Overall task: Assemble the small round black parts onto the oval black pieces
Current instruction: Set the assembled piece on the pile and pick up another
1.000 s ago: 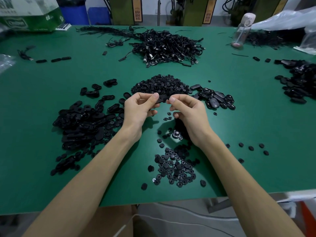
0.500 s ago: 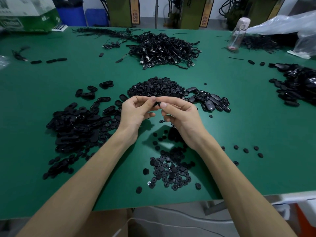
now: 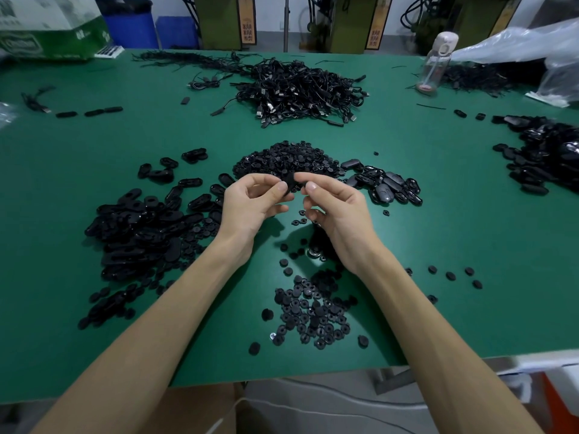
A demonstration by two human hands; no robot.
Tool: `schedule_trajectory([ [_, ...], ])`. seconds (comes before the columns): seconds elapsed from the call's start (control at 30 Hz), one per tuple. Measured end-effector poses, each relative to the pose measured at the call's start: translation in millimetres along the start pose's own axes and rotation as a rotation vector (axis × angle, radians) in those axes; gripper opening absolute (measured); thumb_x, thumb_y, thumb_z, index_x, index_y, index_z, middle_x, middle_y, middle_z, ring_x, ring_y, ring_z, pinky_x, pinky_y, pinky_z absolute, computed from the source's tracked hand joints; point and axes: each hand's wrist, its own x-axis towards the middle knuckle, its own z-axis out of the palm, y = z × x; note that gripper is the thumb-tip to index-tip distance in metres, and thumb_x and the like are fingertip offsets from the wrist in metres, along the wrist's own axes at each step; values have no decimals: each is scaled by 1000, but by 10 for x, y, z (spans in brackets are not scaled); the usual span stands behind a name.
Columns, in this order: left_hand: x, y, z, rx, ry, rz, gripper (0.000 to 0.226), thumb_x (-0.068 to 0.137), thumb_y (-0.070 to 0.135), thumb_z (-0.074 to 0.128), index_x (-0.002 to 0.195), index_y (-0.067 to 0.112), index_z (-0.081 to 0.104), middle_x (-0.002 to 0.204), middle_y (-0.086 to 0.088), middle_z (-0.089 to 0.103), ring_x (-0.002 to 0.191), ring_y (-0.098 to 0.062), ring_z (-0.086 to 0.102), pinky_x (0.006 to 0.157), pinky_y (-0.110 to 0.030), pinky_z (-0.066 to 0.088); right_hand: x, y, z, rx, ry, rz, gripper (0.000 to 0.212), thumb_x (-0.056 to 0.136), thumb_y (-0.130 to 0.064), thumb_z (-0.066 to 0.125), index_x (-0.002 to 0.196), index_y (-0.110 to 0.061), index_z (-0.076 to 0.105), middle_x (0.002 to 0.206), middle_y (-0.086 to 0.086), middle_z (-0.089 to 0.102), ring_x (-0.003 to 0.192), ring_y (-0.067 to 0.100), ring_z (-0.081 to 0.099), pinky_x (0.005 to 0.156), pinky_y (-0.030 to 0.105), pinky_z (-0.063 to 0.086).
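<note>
The black piece [image 3: 293,182] pinched between both thumbs is mostly covered, so its shape stays unclear. At three o'clock, the heap [image 3: 546,153] runs off the edge. The box [image 3: 47,29] at eleven o'clock is cropped too.

Single head-worn wide view, forward and down, close over the green table [image 3: 94,151].

Even overhead light is falling on the green desk [image 3: 94,145], leaving it moderately bright, while the far corners are sinking into dimness. Soft shadows are pooling under the right hand [image 3: 340,220] and beneath both forearms. The wide-angle lens is bowing the desk's edges. The black parts are merging into detail-poor masses, and the background is looking slightly soft.
</note>
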Motion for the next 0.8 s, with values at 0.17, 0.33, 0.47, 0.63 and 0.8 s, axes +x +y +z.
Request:
schedule_trajectory([
  [0.17,13,-12,3,28,-25,14,23,94,-4,70,117,-1,69,114,-21,73,98,-28,77,81,-30,61,18,-9,-24,21,225,14,14,96,-9,70,109,-10,74,99,6,77,75,11,63,68,25,48],
  [0.33,21,-27,2,37,-32,23,25,93,-6,70,117,1,71,111,-18,75,97,-27,78,81,-29,62,10,-31,-24,2,264,-4,18,93,-9,74,110,-4,69,102,10,79,79,14,71,69,25,51],
  [0.47,13,-36,6,95,-47,58,21,92,-6,71,111,5,74,102,-11,78,95,-26,78,80,-31,63,5,-29,-11,-123,275,-39,15,91,-13,77,105,-9,75,94,-1,78,83,10,69,70,20,51],
  [0.63,-10,-41,33,203,-76,112,21,91,-3,74,111,3,75,95,-9,80,91,-22,78,77,-30,63,-14,-24,27,-249,267,-104,6,91,-9,77,96,-10,77,80,-3,74,72,7,64,68,15,49],
  [0.8,-29,-47,63,236,-81,113,21,90,-1,75,109,7,75,93,-8,80,88,-18,78,74,-26,62,-39,-13,66,-480,271,-176,6,90,-10,78,95,-11,76,85,1,77,77,12,71,77,30,59],
])
